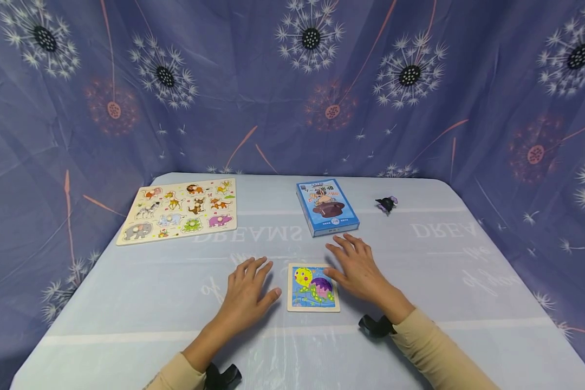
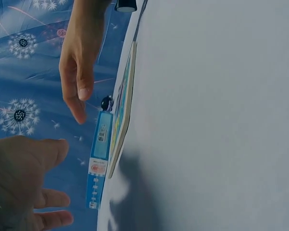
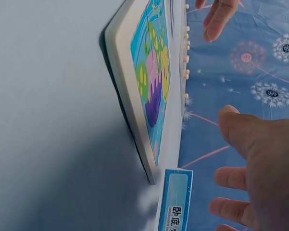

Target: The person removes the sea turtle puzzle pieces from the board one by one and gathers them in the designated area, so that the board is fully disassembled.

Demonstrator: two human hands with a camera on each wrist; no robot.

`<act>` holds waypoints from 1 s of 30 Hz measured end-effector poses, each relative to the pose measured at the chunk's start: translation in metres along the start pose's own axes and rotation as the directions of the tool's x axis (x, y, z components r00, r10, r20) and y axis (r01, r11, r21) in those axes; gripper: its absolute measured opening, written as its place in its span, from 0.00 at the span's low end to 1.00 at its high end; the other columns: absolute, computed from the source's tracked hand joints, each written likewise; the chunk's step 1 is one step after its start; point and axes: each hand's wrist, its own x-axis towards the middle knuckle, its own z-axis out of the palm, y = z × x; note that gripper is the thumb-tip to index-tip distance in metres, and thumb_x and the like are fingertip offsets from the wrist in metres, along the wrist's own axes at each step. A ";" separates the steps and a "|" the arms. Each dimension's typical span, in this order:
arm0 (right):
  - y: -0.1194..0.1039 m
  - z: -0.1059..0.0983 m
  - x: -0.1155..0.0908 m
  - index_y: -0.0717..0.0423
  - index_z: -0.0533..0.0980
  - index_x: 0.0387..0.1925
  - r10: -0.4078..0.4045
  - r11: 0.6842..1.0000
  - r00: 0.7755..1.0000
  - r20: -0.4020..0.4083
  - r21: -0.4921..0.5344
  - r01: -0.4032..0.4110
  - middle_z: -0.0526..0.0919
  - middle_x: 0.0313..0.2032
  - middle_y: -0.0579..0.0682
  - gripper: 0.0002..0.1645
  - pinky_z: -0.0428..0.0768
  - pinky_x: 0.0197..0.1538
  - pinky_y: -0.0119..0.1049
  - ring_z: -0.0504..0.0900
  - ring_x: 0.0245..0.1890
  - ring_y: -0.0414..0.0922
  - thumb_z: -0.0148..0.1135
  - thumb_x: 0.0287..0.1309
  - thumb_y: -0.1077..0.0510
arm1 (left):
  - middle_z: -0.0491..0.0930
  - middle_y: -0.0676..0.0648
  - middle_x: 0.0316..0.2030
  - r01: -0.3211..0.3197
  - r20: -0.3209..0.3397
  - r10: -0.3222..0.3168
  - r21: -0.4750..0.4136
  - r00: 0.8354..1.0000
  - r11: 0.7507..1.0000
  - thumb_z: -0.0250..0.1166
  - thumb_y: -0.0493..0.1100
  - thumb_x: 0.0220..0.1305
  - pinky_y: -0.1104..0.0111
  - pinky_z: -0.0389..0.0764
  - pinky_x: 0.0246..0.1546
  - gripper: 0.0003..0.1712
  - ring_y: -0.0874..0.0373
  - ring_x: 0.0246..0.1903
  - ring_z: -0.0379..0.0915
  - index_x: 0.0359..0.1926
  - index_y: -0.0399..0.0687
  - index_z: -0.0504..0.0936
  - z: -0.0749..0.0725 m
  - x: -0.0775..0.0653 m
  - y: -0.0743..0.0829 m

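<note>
Puzzle (image 1: 313, 287) shows yellow-headed turtle (image 1: 303, 277), purple-pink shell (image 1: 320, 288), on blue, pale frame (image 1: 313, 310); left hand (image 1: 245, 290) at 9 o'clock, right hand (image 1: 362, 273) at 2, both fingers-spread.

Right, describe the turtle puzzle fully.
The turtle puzzle is a squarish board with a pale, woodlike rim around a yellow-headed turtle, purple on its shell, against blue, with jigsaw seams. It lies flat on the table between the left hand and right hand. In the head view, the right thumb overlaps its far right corner; neither hand appears to touch it.
</note>
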 end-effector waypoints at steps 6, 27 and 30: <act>-0.003 0.003 0.004 0.50 0.69 0.62 -0.019 1.000 1.000 0.012 0.013 0.019 0.67 0.66 0.56 0.35 0.57 0.64 0.59 0.57 0.69 0.57 0.60 0.57 0.39 | 0.69 0.42 0.61 0.004 -0.002 -0.004 -0.016 1.000 1.000 0.65 0.53 0.56 0.47 0.60 0.56 0.34 0.42 0.62 0.58 0.61 0.43 0.72 0.004 -0.002 0.004; -0.011 0.009 0.016 0.47 0.71 0.61 -0.081 0.995 0.993 0.089 0.066 0.075 0.73 0.60 0.52 0.32 0.62 0.62 0.55 0.66 0.61 0.53 0.62 0.56 0.41 | 0.71 0.46 0.55 0.051 0.029 -0.048 -0.117 0.998 0.992 0.66 0.50 0.55 0.57 0.62 0.48 0.31 0.50 0.54 0.60 0.59 0.45 0.73 0.015 -0.006 0.016; -0.012 0.010 0.018 0.47 0.72 0.60 -0.094 0.994 0.991 0.098 0.070 0.088 0.73 0.59 0.51 0.32 0.63 0.61 0.54 0.66 0.60 0.52 0.63 0.55 0.42 | 0.72 0.47 0.54 0.055 0.031 -0.051 -0.135 0.998 0.989 0.67 0.50 0.55 0.58 0.61 0.47 0.30 0.51 0.53 0.61 0.58 0.44 0.74 0.016 -0.006 0.017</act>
